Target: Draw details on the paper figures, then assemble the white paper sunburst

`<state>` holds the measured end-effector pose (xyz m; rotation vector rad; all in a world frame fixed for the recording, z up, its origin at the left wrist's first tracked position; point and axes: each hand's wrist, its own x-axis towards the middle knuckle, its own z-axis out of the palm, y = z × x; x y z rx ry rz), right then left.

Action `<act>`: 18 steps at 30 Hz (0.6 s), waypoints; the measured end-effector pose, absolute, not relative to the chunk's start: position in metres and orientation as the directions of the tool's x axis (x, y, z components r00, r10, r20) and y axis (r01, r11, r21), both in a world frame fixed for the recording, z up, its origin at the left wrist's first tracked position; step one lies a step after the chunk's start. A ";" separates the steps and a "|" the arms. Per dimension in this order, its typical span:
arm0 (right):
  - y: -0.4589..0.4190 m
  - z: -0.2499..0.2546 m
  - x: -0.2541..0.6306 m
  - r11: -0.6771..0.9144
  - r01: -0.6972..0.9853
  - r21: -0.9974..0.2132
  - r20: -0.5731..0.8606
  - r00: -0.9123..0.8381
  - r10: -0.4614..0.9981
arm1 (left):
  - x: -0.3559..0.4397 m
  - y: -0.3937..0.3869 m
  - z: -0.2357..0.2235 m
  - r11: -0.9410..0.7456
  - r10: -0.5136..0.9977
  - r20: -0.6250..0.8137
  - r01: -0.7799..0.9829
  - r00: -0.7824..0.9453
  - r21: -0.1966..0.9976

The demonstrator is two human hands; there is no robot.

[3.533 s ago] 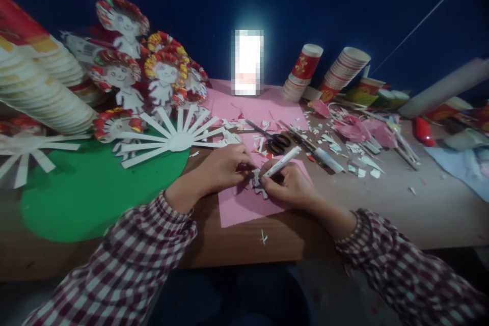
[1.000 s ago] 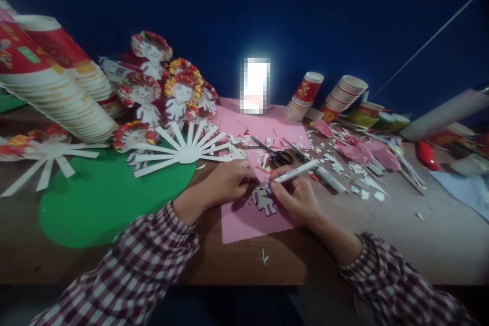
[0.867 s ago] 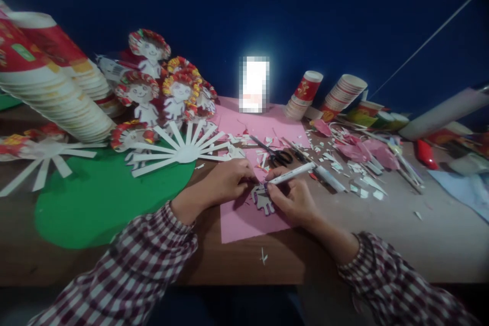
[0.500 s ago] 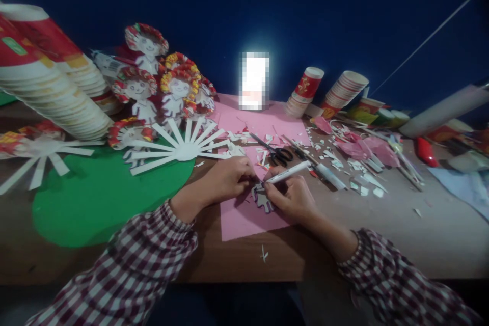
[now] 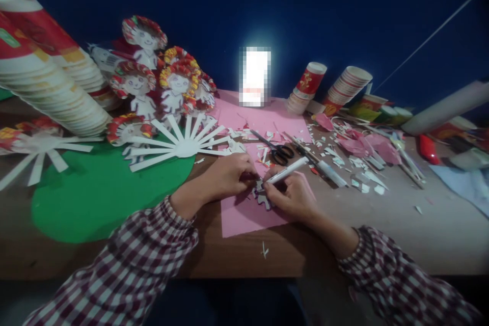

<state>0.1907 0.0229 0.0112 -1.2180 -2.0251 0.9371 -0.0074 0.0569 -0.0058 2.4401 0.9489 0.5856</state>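
Note:
A small white paper doll [image 5: 263,199] with dark outlined edges is between my hands, above a pink sheet [image 5: 244,221]. My left hand [image 5: 233,175] is closed, its fingertips pinching at the doll's upper edge; they partly hide that end. In my right hand [image 5: 292,196] is a slim white marker [image 5: 286,170], slanted with its tip down toward the left fingertips. The right thumb and fingers cover the doll's right side. Just beyond the hands lie black-handled scissors [image 5: 280,153].
Left of the hands, a fan of white paper strips [image 5: 187,147] rests partly on a green round mat [image 5: 110,198]. Finished paper dolls [image 5: 175,86] and tall paper-cup stacks [image 5: 64,86] stand behind. Paper scraps [image 5: 359,163], a cutter [image 5: 330,173] and more cups [image 5: 307,84] are rightward.
The hands have stayed close together, with the marker's tip still by the left fingertips. The doll has tilted slightly, and less of its upper part shows. The whole view has shifted a little.

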 end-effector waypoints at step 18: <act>0.023 0.007 0.191 0.369 0.449 -0.814 0.149 -0.452 0.879 | -0.008 0.058 -0.009 -0.643 0.716 0.210 0.514 0.665 0.567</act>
